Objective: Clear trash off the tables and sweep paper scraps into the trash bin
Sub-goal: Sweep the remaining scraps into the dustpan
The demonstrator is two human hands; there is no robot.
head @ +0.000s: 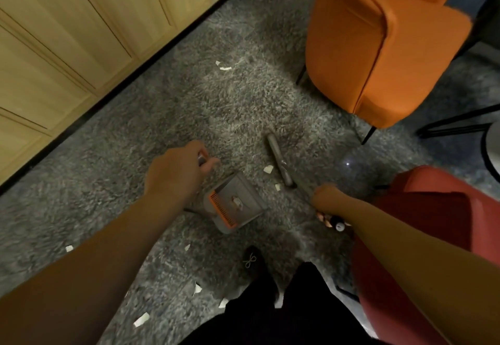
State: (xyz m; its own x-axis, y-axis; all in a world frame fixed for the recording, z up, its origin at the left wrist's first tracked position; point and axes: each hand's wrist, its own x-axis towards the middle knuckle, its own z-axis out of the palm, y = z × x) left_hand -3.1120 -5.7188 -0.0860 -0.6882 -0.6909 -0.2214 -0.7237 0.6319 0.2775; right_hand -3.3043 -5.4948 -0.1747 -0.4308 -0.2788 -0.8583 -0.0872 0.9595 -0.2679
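Observation:
A grey dustpan [238, 204] with an orange comb edge stands on the grey carpet, one paper scrap inside it. My left hand [178, 174] grips the top of the dustpan's upright handle. My right hand [324, 198] grips the broom's handle; the grey broom head [278, 159] lies on the carpet just right of the pan. White paper scraps lie around: two [268, 169] between pan and broom, two [224, 67] farther off, and several [142, 319] near my feet.
An orange armchair [378, 47] stands at the upper right, and a red seat [433, 236] is close on my right. Wooden cabinets [67, 33] run along the left. My black shoe [251, 261] is below the pan. Black chair legs [457, 123] show at right.

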